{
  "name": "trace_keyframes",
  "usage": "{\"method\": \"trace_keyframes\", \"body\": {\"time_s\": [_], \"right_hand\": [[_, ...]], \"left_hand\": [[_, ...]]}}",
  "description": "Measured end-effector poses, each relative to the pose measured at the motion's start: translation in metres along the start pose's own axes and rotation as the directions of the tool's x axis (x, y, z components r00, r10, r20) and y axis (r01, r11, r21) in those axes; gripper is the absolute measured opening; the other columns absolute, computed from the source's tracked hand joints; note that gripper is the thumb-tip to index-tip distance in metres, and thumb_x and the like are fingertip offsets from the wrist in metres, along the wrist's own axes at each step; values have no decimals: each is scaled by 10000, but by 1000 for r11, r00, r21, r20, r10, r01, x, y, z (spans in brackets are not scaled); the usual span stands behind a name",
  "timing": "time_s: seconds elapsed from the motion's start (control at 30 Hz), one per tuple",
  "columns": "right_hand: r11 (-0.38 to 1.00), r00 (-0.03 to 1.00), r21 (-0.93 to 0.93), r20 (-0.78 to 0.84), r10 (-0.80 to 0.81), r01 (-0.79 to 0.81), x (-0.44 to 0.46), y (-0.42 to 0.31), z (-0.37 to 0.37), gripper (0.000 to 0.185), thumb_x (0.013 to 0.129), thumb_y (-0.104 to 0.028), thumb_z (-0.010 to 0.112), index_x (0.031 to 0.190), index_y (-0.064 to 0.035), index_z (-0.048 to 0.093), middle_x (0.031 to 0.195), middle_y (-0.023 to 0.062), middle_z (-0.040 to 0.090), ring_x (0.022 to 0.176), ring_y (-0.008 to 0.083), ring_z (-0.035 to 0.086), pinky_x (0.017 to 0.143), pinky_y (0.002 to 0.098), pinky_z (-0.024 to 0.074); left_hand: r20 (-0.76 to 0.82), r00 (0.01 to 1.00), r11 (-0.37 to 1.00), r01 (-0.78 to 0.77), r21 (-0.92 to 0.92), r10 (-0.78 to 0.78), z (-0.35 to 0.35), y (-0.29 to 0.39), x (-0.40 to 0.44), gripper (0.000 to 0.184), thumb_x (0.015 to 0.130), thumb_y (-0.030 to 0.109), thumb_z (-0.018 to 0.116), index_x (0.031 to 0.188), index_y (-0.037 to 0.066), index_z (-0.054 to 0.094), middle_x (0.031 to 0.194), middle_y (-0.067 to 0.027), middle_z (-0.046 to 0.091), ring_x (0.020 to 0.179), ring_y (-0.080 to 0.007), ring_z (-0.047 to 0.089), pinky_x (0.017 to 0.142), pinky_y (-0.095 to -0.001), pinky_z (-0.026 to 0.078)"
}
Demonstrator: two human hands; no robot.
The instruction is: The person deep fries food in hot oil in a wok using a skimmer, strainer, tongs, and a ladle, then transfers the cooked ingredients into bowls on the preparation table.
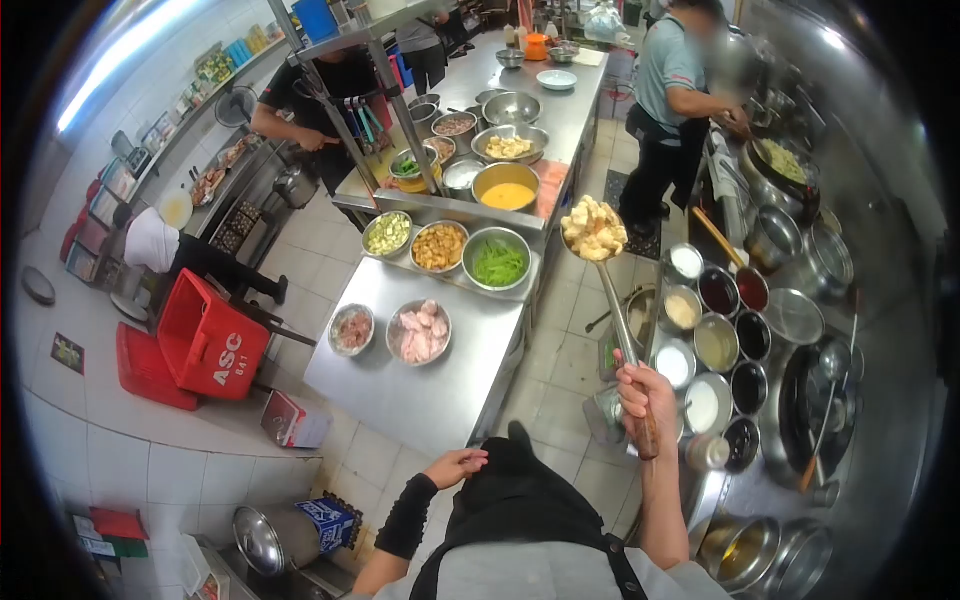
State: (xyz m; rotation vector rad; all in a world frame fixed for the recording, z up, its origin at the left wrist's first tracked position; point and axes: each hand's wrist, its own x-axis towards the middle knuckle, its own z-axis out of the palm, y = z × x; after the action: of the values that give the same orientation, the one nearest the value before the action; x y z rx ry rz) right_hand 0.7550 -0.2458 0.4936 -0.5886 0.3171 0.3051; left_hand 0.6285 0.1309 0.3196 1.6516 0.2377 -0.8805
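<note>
My right hand [646, 398] is wrapped round the wooden handle of a long metal ladle [613, 295], held out ahead over the floor. Pale yellow chunks of food [594, 230] are heaped in its bowl; I cannot make out their kind. My left hand [460, 467] hangs by my dark apron [525, 495], fingers loosely extended and holding nothing. Close to it is the end of the steel table [420, 405], which bears a bowl of pale pink raw meat [420, 332] and a smaller bowl of reddish meat [351, 330].
Bowls of green vegetables [497, 262] and browned cubes [438, 247] line the shelf ahead. Sauce pots [718, 290] crowd the right counter near a wok [800, 410]. A co-worker [665, 110] stands at the stove; others are at left. A red crate [215, 335] stands left.
</note>
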Motion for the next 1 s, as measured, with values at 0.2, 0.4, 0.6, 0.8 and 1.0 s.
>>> {"method": "trace_keyframes", "body": {"time_s": [0.2,0.4,0.6,0.8,1.0], "right_hand": [[999,998,13,55,33,-33,126,-32,46,291,972,-9,554,1231,119,516,816,60,521,480,34,390,355,184,318],[995,996,-100,87,32,-23,237,-89,102,315,971,-16,549,1248,128,509,829,51,507,488,14,383,344,155,308],[995,988,-86,141,64,-52,364,-135,146,268,960,-13,578,1190,117,530,828,64,527,489,22,389,358,163,311],[995,981,-15,169,95,-94,542,-174,167,260,968,-9,561,1184,135,546,798,74,538,476,34,401,351,178,327],[993,980,-54,165,109,-101,750,-229,200,261,977,-23,558,1198,113,535,818,79,538,481,43,400,359,183,314]], "left_hand": [[-122,941,939,-329,-100,317,-76,106,57,386,1027,154,601,1387,18,577,1249,-77,693,1120,-139,643,949,-283,501],[-413,703,796,-598,97,579,-165,294,105,270,1010,54,562,1259,-13,644,1152,-84,723,1070,-149,664,983,-292,497],[-571,381,655,-633,412,727,-237,459,123,234,989,86,611,1195,5,688,1081,-100,749,990,-151,691,872,-308,529],[-818,-111,793,-201,575,565,-331,562,193,292,943,134,687,1200,-5,687,1060,-138,759,913,-183,706,800,-314,527],[-900,-278,904,-176,390,335,-344,583,233,313,920,26,715,1205,-73,634,1056,-124,683,977,-175,634,868,-296,530]]}}
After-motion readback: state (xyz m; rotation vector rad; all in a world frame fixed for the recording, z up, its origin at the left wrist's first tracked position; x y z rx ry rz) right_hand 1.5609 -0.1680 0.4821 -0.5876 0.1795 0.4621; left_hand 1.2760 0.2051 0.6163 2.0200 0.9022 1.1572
